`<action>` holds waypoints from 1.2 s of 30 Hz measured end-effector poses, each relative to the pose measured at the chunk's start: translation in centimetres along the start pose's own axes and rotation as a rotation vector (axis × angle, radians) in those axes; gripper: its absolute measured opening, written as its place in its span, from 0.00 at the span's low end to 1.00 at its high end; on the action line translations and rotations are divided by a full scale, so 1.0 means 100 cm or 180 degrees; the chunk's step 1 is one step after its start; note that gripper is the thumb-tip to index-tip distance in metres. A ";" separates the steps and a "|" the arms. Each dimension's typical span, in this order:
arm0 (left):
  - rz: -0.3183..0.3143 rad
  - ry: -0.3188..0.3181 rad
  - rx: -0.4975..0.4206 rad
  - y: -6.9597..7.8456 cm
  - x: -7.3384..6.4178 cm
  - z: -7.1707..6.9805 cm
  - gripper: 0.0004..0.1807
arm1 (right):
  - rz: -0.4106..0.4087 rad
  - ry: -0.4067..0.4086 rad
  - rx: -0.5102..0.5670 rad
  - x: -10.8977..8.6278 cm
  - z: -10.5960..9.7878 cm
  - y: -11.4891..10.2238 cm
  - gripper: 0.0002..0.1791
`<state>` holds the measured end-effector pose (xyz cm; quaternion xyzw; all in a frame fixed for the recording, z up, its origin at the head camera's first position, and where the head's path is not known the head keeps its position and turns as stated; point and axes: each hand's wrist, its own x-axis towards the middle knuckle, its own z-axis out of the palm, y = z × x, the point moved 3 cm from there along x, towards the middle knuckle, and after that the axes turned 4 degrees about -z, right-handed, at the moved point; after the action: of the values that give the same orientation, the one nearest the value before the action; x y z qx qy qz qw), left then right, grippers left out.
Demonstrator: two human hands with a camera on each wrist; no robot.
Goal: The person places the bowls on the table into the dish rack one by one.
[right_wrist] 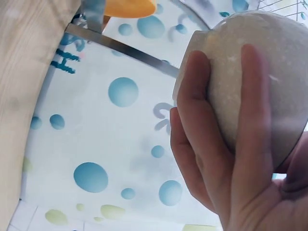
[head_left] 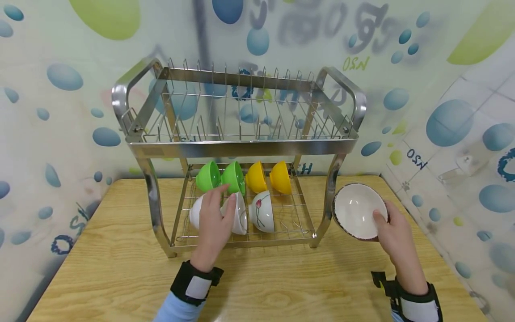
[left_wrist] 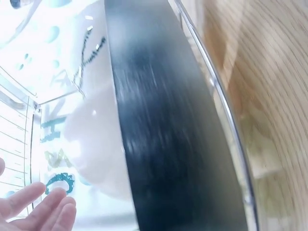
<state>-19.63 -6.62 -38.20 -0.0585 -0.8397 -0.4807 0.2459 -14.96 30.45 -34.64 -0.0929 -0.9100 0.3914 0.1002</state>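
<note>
My right hand (head_left: 396, 228) grips a cream bowl with a dark rim (head_left: 356, 210), to the right of the dish rack. The thumb lies inside this bowl and the fingers spread over its speckled outside (right_wrist: 274, 67) in the right wrist view. My left hand (head_left: 215, 223) is over the lower tier, its fingers extended and apart, in front of two white bowls (head_left: 240, 214); whether it touches them I cannot tell. Beside them, a white bowl with a flower pattern (head_left: 262, 212) stands on its side. Loose fingers (left_wrist: 53, 204) show in the left wrist view, holding nothing visible.
The two-tier metal dish rack (head_left: 241, 147) stands on a wooden table (head_left: 273, 281) against a patterned wall covering (head_left: 438, 201). Two green bowls (head_left: 208, 177) and two yellow bowls (head_left: 280, 178) are tilted in the lower tier's back row. Thin wire dividers line the upper tier.
</note>
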 end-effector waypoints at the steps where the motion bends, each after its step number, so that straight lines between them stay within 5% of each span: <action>1: -0.0012 -0.0012 -0.0017 0.001 0.000 0.001 0.20 | -0.0044 0.0009 -0.0034 -0.001 0.000 -0.002 0.26; 20: -0.0121 -0.0371 -0.0501 0.019 -0.009 0.024 0.21 | -0.0410 -0.0432 0.0304 -0.016 0.027 -0.041 0.23; 31: -0.0487 -0.0695 -0.0787 0.022 -0.013 0.032 0.23 | -0.0500 -0.0608 0.0409 -0.018 0.056 -0.057 0.21; 36: -0.0480 -0.0806 -0.0804 0.026 -0.015 0.034 0.25 | -0.0651 -0.0611 0.0239 -0.016 0.066 -0.061 0.20</action>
<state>-18.63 -2.17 -38.32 -0.0859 -0.7989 -0.5881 0.0923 -15.68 21.30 -34.80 0.0421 -0.9048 0.4200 0.0555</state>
